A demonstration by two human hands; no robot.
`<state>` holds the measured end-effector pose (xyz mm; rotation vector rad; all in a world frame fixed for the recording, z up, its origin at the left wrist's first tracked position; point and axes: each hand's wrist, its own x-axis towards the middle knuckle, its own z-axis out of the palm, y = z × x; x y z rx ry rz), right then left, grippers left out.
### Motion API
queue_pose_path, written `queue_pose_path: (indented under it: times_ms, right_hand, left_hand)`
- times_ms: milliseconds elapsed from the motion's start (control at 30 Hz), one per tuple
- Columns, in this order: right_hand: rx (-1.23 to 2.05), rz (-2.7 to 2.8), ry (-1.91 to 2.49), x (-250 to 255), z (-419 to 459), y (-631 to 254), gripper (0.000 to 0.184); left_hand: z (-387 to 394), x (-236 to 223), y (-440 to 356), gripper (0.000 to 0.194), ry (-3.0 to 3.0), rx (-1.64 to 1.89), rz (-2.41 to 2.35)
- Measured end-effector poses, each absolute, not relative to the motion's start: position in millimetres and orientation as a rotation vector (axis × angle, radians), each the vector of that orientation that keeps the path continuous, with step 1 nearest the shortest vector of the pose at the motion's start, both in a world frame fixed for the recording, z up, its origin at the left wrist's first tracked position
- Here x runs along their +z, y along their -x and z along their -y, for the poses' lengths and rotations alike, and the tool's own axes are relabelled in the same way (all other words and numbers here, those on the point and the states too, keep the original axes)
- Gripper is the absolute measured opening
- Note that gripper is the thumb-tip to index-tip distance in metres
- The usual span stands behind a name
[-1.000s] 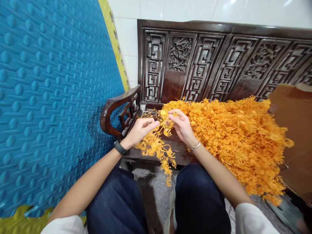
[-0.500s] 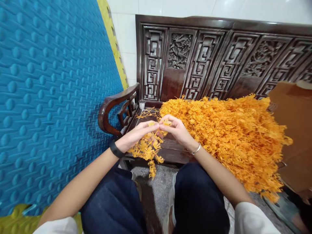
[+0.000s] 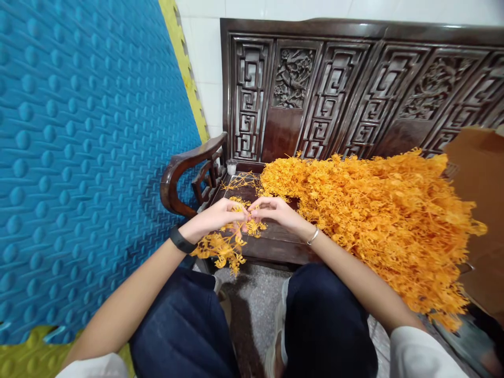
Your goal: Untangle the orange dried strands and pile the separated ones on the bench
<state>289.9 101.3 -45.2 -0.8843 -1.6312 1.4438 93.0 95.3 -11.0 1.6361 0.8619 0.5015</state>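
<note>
Between my hands is an orange plastic flower spray (image 3: 224,249), its frilly blossoms hanging down on the left over the front edge of the bench. My left hand (image 3: 214,216), with a black band at the wrist, is closed on it. The fingertips of my right hand (image 3: 275,212) pinch at the same spray, meeting the left fingertips. What exactly lies between the fingertips is too small to tell. To the right, a big heap of the same orange flower sprays (image 3: 370,220) covers the bench. Some thin orange stems (image 3: 242,181) lie behind my hands.
The dark carved wooden bench (image 3: 271,244) has an armrest (image 3: 173,181) at the left and a tall openwork back. A small white cup (image 3: 231,167) stands in its corner. Blue textured foam mat (image 3: 79,157) rises on the left. A brown cardboard sheet (image 3: 478,194) is at the right.
Both hands have shifted slightly left and down, still together. The hanging spray has swung left, and the view has tilted a little.
</note>
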Motion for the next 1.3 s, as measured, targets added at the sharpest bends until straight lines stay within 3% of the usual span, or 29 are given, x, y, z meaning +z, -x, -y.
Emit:
queue_pose_path:
  times_ms: [700, 933, 1100, 1300]
  right_hand:
    - [1.480, 1.473, 0.908, -49.5, -104.7, -295.4, 0.026]
    - [1.524, 1.680, 1.150, -45.6, -104.2, -301.2, 0.030]
    - [1.299, 1.881, 1.177, -48.1, -103.6, -299.9, 0.025]
    - [1.316, 1.838, 1.142, -51.7, -102.4, -292.7, 0.015]
  left_hand:
    - [-110.8, -31.4, -93.5, 0.018, -1.521, 0.674, -0.848]
    - [-112.5, -29.8, -93.3, 0.019, -1.490, 0.745, -0.870]
    - [-115.1, -32.3, -92.2, 0.017, -1.475, 0.740, -0.869]
    - [-117.0, -34.7, -93.8, 0.020, -1.489, 0.742, -0.853]
